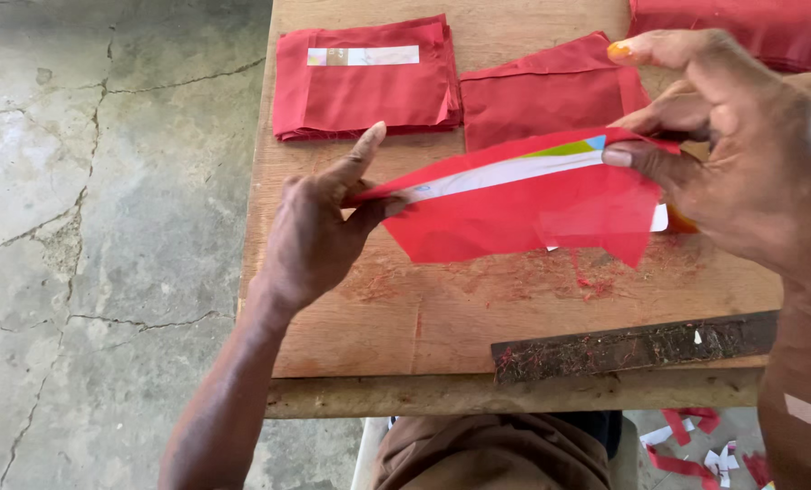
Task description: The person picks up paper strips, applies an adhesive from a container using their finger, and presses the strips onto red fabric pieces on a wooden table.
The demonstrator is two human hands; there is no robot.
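1. We hold a red sheet [523, 213] up in the air, just above the wooden counter [423, 318].
2. Our left hand [319, 231] pinches the sheet's left corner between thumb and a bent finger. The pointer finger sticks up.
3. Our right hand [732, 150] pinches the top right edge. One finger points out over the sheet.
4. A white strip [505, 171] with a bit of colour runs along the sheet's top edge.
5. We think the sheet is very light and thin. It looks soft, it bends, and it could tear or crease easily. Holding it gently by the two top ends keeps it flat.
6. A neat pile [364, 86] of red sheets lies at the back of the counter. More red sheets [550, 91] lie beside it.
7. A dark flat bar [632, 347] lies near the front edge, with red crumbs around it.
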